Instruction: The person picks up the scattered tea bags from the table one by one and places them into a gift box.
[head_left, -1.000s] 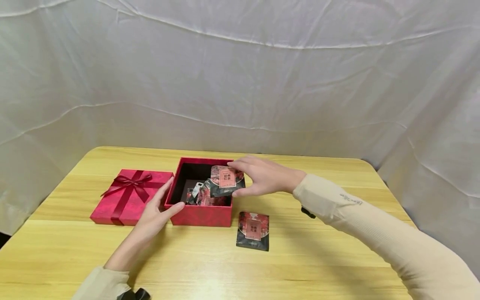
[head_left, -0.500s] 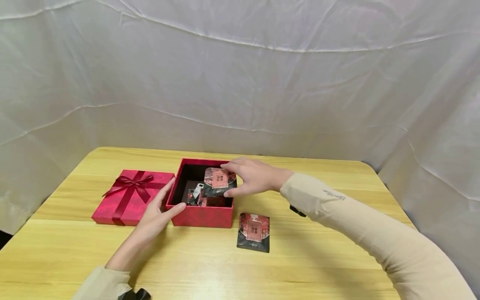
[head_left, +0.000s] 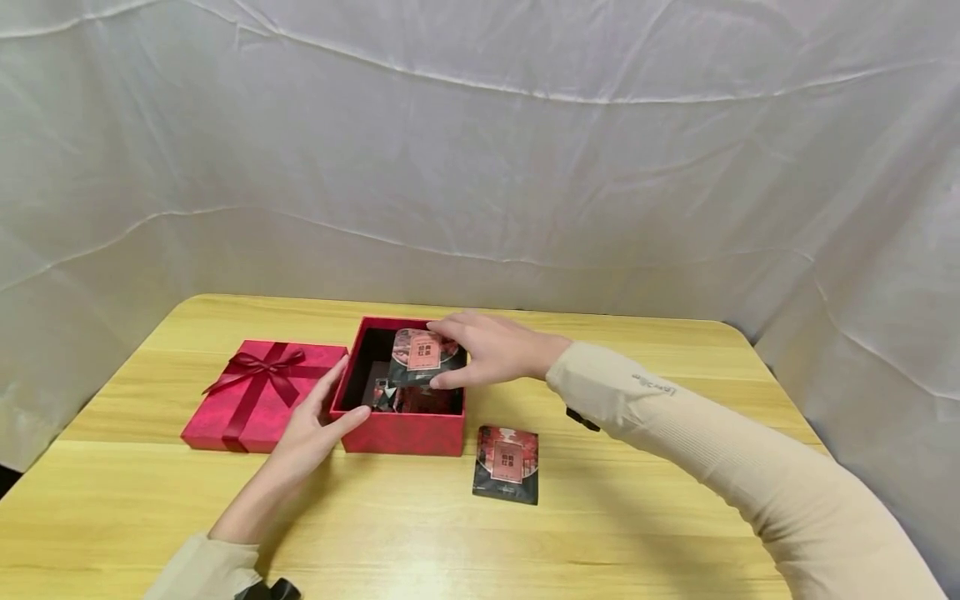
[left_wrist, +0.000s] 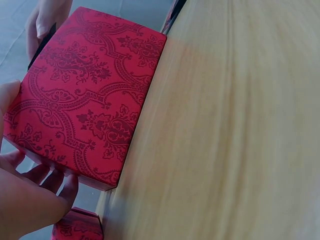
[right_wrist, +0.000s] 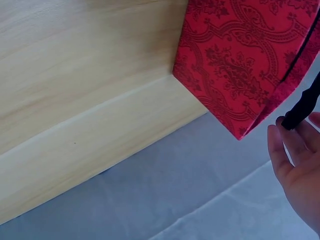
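Observation:
An open red gift box (head_left: 405, 435) with a dark inside stands on the table. My left hand (head_left: 309, 427) holds its front left corner, thumb on the front and fingers along the left side; the left wrist view shows the fingers against the patterned wall (left_wrist: 85, 95). Over the box my right hand (head_left: 501, 350) pinches a red-and-black packet (head_left: 422, 354) with pink label and printed characters by its right edge. In the right wrist view the dark packet (right_wrist: 302, 110) sits between the fingertips, just above the rim. Further packets (head_left: 386, 396) lie inside the box, partly hidden under the held one.
Left of the box lies its red lid (head_left: 258, 392) with a dark red ribbon bow. Another matching packet (head_left: 506, 467) lies flat on the wooden table (head_left: 420, 533), in front and to the right of the box. A pale cloth (head_left: 480, 167) hangs behind the table.
My right hand has moved left with the packet, from the box's right edge to further over its inside. The left hand stays at the box's corner.

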